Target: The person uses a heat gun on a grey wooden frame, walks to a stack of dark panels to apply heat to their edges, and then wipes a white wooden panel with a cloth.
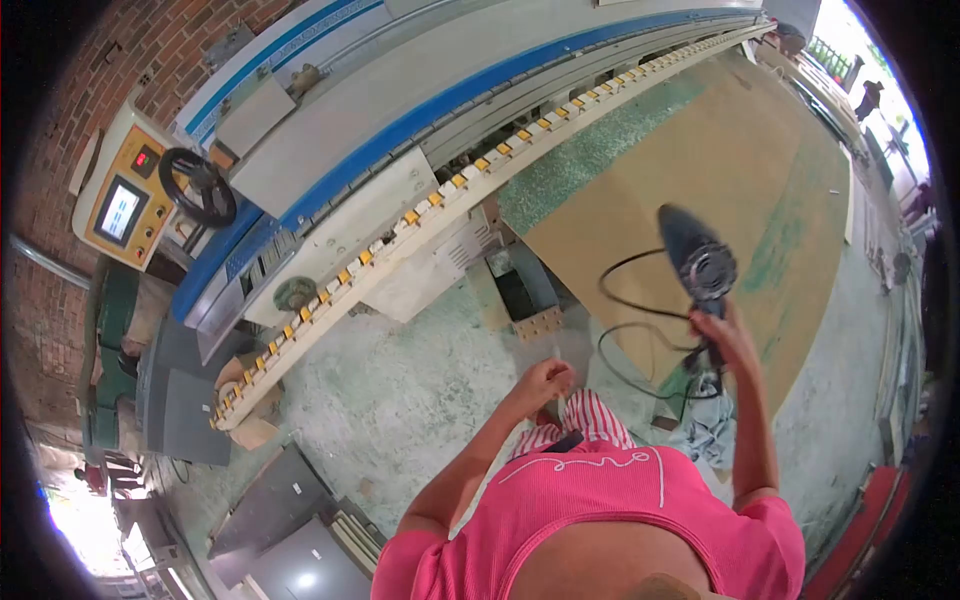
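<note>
R fingers (712, 322) clenched round the grip of a dark power tool (697, 258). R hand (722, 335) is raised, arm bent up from the elbow, and the tool's round metal face is turned twd the camera. The tool is up in the air, clear of the floor (400, 380), in front of a big brown board (740, 150) lying flat.

Black cord (603, 296) drops from the tool and loops loosely over the board edge & floor. Some grey cloth (705, 430) lies just below the hand.

L fingers (552, 376) curled in, a loose fist, nothing seen in them. L hand (541, 384) hangs low by the striped trousers (590, 415), well apart from the tool.

Pink shirt (600, 500) fills the bottom.

Further out, L of the board: a long machine (400, 110) w/ a blue stripe, and a feed track (480, 165) of yellow-tipped pads running diag. along it. At its near end, a yellow control panel (120, 208) w/ lit screen, and a black handwheel (200, 187) just beside it. Brick wall (60, 90) behind.
</note>
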The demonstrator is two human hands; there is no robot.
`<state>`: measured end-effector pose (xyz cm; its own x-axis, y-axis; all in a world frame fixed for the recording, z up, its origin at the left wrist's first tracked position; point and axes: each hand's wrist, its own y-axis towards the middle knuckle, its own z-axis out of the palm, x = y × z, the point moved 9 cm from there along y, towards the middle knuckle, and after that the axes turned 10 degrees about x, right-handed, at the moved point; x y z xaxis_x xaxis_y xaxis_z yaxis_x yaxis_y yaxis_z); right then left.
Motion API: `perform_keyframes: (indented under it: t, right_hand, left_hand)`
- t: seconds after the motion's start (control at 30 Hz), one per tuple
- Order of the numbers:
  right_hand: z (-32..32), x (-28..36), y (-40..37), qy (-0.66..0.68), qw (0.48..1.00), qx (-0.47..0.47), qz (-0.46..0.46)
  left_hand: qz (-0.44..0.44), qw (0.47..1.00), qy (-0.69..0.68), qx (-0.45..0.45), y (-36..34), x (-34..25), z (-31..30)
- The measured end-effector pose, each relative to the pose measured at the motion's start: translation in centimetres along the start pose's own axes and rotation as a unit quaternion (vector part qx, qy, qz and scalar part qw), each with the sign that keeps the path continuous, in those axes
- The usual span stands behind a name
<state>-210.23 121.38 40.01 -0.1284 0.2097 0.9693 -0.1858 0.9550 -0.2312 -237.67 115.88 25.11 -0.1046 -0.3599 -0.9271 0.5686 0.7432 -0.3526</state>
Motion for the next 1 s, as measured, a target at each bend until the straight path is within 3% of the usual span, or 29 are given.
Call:
perform_keyframes:
  t: [0.07,0.17,0.2,0.23,0.27,0.3,0.33,0.37,0.43,0.5,0.6,0.7,0.77,0.83,0.9,0.97,1.0]
  right_hand:
    - [-2.9,5.3,2.3,-0.104,0.992,-0.002,-0.075]
    - [-8.1,8.8,6.7,-0.249,0.962,-0.093,-0.061]
    - [-9.7,9.3,8.5,-0.276,0.954,-0.107,-0.050]
    - [-11.4,9.6,10.4,-0.320,0.936,-0.120,-0.083]
    - [-13.0,9.5,13.5,-0.357,0.918,-0.118,-0.126]
    - [-14.7,8.0,16.6,-0.345,0.928,-0.084,-0.109]
    - [-20.1,3.7,21.8,-0.371,0.919,-0.108,-0.083]
    - [-20.0,3.5,24.5,-0.330,0.929,-0.143,-0.092]
    - [-6.1,6.4,38.8,-0.313,0.933,0.023,-0.178]
    - [8.0,8.6,46.7,-0.305,0.905,0.176,-0.239]
    - [19.3,9.6,50.8,-0.309,0.853,0.313,-0.280]
    - [22.4,7.6,52.4,-0.314,0.823,0.380,-0.282]
    - [23.2,5.2,53.0,-0.315,0.809,0.413,-0.275]
    - [23.2,3.1,53.8,-0.318,0.798,0.436,-0.268]
    - [23.4,1.7,54.4,-0.319,0.786,0.457,-0.266]
    - [23.3,0.3,55.1,-0.321,0.776,0.475,-0.262]
    - [23.2,-0.7,55.4,-0.322,0.772,0.483,-0.259]
  left_hand:
    - [-0.030,0.997,-0.039,-0.058,-0.1,4.1,-3.3]
    - [-0.056,0.988,0.038,-0.141,-1.4,9.3,-7.5]
    - [-0.088,0.966,0.164,-0.178,-2.3,11.6,-9.1]
    - [-0.128,0.924,0.285,-0.221,-3.3,13.6,-10.6]
    - [-0.146,0.915,0.272,-0.259,-4.3,16.1,-11.9]
    - [-0.159,0.907,0.274,-0.276,-5.6,18.8,-12.2]
    - [-0.175,0.895,0.270,-0.308,-7.4,20.8,-12.4]
    - [-0.201,0.869,0.240,-0.384,-10.2,21.9,-12.7]
    - [-0.304,0.844,0.174,-0.405,-13.6,26.1,-11.6]
    - [-0.431,0.732,0.012,-0.527,-18.3,32.1,-9.7]
    - [-0.423,0.670,-0.127,-0.597,-20.0,29.9,-4.1]
    - [-0.358,0.632,-0.153,-0.670,-18.5,27.6,0.1]
    - [-0.293,0.608,-0.257,-0.691,-14.6,26.6,3.6]
    - [-0.313,0.626,-0.278,-0.658,-10.4,25.6,6.1]
    - [-0.381,0.707,0.056,-0.594,-6.9,28.8,6.0]
    - [-0.375,0.684,0.056,-0.624,-6.8,28.0,7.2]
    - [-0.381,0.675,-0.070,-0.628,-7.5,29.5,8.7]
